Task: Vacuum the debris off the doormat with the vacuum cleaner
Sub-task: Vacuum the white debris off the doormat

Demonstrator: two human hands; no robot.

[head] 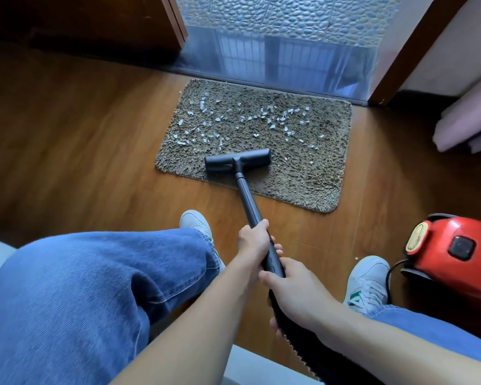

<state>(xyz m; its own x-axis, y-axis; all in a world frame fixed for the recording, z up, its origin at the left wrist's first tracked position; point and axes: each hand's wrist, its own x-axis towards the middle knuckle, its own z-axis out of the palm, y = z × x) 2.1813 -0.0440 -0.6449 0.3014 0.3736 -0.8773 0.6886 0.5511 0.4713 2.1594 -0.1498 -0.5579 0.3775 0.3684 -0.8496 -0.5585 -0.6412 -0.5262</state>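
Doormat [317,179]: shaggy, brown-grey, flat on the wood floor [95,162], far edge against the doorway threshold. Debris [264,113]: pale flakes scattered across the far half; the near strip looks mostly bare.

Nozzle [238,160] sits on the mat's near-left part, its bar just short of the nearest flakes and square to them, probably so a forward push sweeps a full-width lane. Little appears picked up yet.

Wand [246,200] slopes back to the person. Left hand [254,237] is wrapped round the tube higher up, likely steering. Right hand [292,290] is curled round the handle end where the ribbed hose [303,345] joins, likely giving the push.

Red canister [453,251] stands on the floor by the right shoe, off the mat.
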